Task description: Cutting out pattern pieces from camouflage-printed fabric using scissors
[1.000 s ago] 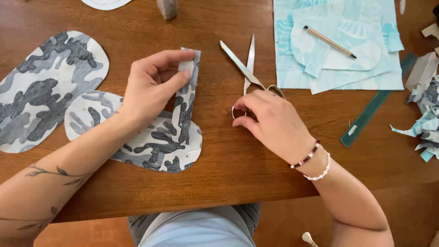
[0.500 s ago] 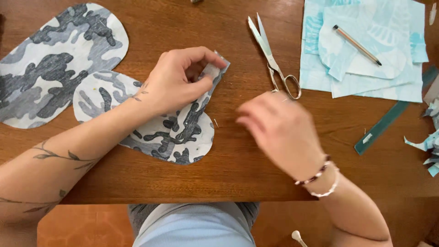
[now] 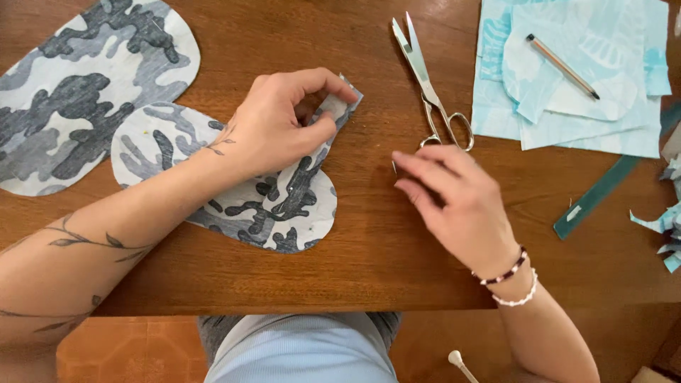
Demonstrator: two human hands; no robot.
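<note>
- The left hand lies on a camo fabric piece on the wooden table.
- Its thumb and fingers pinch the piece's folded top corner, the grip narrow and closed on the cloth.
- The piece is rounded, grey and white, and lies flat near the table's front edge, partly under the left forearm.
- A larger camo piece lies at the far left, its edge just beside the first piece.
- The right hand hovers over the table to the right of the piece, fingers loosely curled and pointing left.
- A thin pin seems to stand at its fingertips; whether the fingers hold it I cannot tell.
- The scissors lie closed on the table just beyond the right hand, handles toward it, blades pointing away; hand and handles look apart.
- Light blue fabric sheets lie stacked at the far right, with a pencil on top.
- A green ruler lies slanted below the sheets, and blue scraps sit at the right edge.
- Two bead bracelets circle the right wrist.
</note>
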